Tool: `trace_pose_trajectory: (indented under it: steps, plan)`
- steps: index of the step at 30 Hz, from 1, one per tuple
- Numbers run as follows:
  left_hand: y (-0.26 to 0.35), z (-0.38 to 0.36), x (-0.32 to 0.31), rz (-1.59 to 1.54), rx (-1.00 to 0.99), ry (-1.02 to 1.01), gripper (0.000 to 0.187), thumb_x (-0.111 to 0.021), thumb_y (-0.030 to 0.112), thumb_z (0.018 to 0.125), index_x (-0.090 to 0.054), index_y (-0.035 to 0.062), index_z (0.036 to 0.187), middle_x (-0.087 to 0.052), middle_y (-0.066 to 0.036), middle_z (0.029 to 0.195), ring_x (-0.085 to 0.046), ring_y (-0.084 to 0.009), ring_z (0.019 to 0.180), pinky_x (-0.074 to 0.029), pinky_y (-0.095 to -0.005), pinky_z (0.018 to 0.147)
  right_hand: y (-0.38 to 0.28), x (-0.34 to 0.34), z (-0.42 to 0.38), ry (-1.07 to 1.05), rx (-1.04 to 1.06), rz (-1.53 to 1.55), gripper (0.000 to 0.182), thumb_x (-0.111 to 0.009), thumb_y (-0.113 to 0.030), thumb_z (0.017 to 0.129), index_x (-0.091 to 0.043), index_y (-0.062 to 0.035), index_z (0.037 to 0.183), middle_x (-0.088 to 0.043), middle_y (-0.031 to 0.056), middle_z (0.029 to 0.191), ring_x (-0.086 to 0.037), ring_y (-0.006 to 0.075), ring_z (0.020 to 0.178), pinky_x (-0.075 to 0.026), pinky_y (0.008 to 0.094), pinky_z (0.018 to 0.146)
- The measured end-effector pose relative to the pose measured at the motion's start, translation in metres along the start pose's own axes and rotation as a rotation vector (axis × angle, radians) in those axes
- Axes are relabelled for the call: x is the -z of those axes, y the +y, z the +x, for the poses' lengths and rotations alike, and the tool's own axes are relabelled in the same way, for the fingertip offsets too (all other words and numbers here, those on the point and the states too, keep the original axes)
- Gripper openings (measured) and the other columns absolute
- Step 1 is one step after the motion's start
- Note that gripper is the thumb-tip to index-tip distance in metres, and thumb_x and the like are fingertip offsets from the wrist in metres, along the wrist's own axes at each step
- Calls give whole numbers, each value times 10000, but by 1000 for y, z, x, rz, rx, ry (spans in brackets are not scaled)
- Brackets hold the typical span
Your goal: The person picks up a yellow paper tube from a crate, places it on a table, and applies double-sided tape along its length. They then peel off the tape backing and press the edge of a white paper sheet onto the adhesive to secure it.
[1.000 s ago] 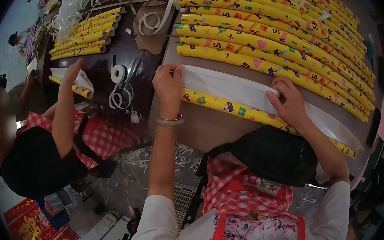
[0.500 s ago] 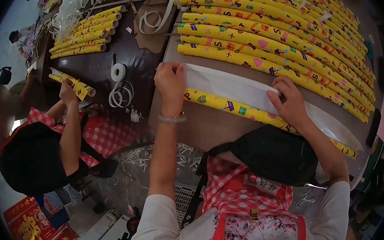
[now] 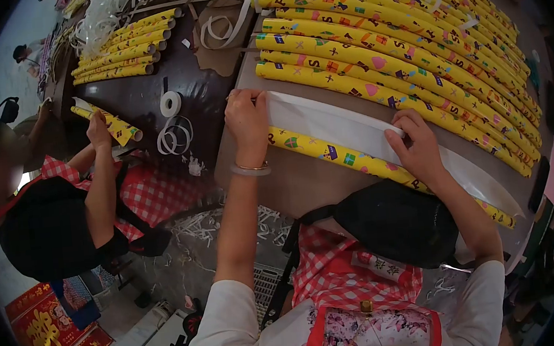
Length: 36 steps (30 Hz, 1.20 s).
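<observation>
A partly rolled sheet of yellow wrapping paper [image 3: 348,159] lies across the front of the table, its white underside [image 3: 331,115] turned up along the far side. My left hand [image 3: 247,119] is closed on the far left corner of this sheet, fingertips pinched at the edge. Further right, my right hand [image 3: 413,142] pinches the same far edge between thumb and fingers. Just beyond both hands rests the nearest finished roll [image 3: 375,90], printed with hearts, gifts and letters. My right forearm hides part of the sheet's right side.
Many yellow rolls [image 3: 398,50] lie side by side over the back of the table. At left, a co-worker's hand [image 3: 97,131] holds a smaller yellow roll [image 3: 118,126]. A white tape roll [image 3: 170,104] and looped strips [image 3: 175,136] lie between us. Paper scraps litter the floor.
My left hand has shifted very slightly to the right along with the sheet's corner. My right hand looks unmoved. The co-worker's small roll has turned a little.
</observation>
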State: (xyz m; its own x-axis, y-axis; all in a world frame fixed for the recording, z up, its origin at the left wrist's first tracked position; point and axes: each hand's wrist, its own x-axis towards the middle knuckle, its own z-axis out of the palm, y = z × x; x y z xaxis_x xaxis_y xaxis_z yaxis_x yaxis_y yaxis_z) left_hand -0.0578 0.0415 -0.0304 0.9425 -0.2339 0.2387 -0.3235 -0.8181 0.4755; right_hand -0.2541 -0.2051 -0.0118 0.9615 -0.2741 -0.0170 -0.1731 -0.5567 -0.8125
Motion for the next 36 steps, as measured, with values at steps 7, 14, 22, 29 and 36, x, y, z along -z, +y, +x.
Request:
trace_pose_trajectory:
  steps: [7,14,22,29,36]
  plan:
    - [4,3,2,20,22,-4,136,-715,121,738,-658,2,770,-618,-140,855,-608,-312,830,-491,-408,724,0,0,0,7,-4,18,242,-646,-186,848,-554,30,905,-552,92,970,-564,153,636,-471,260,590]
    - [-6,10,1,-138,153,-40,132,-714,83,738,-660,0,826,-630,-122,760,-625,-250,720,-491,-348,677,0,1,0,1,2,28,244,-647,-186,848,-559,32,913,-553,88,973,-565,153,635,-473,265,590]
    - [-3,6,-8,-140,-85,-33,116,-645,-24,719,-647,18,827,-606,-112,775,-599,-238,730,-480,-321,647,2,-2,-1,14,20,8,257,-650,-205,848,-553,23,913,-551,89,985,-564,159,629,-475,275,585]
    - [5,5,1,-127,-28,-85,99,-628,5,771,-662,12,863,-637,-120,811,-614,-222,665,-489,-334,628,2,-1,-1,-12,26,17,246,-647,-207,848,-551,11,914,-544,92,1002,-565,166,629,-484,275,591]
    - [15,-4,7,-125,4,-72,143,-704,116,756,-708,19,861,-672,-128,760,-660,-217,683,-518,-305,651,3,0,-2,-10,24,24,241,-644,-205,849,-549,10,906,-543,97,1008,-566,175,627,-487,279,589]
